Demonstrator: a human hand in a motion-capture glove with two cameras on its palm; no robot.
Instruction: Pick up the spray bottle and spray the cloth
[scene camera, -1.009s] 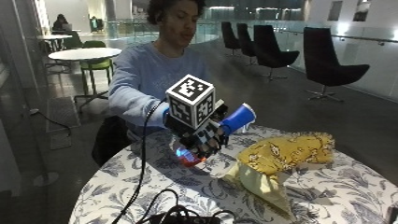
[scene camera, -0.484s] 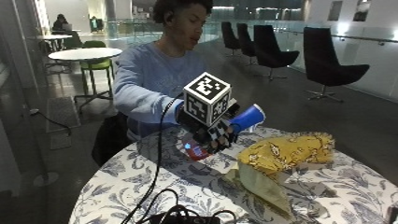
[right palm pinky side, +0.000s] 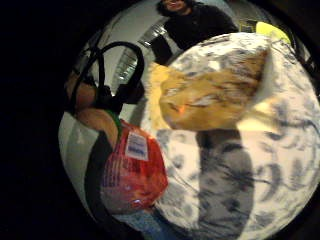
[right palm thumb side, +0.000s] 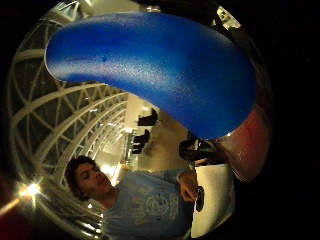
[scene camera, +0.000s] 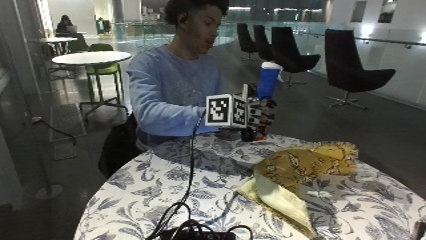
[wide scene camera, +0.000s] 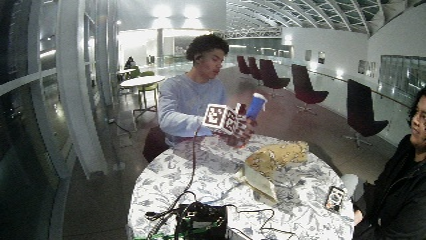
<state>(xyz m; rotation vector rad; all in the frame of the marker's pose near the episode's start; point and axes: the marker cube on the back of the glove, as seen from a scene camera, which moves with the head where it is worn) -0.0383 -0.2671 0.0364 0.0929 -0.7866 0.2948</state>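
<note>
Spray bottle (scene camera: 266, 87): blue-topped, red-bodied, upright in my gloved right hand (scene camera: 261, 119), fingers wrapped round its body above the table edge. Likely light, rigid, smooth. Yellow cloth (scene camera: 303, 165): soft, crumpled nearby.

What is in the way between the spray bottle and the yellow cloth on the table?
Nothing visible. The gloved right hand holds the spray bottle upright above the table's edge, and the yellow cloth lies bunched beside it. Only open air and bare patterned tabletop lie between them.
</note>
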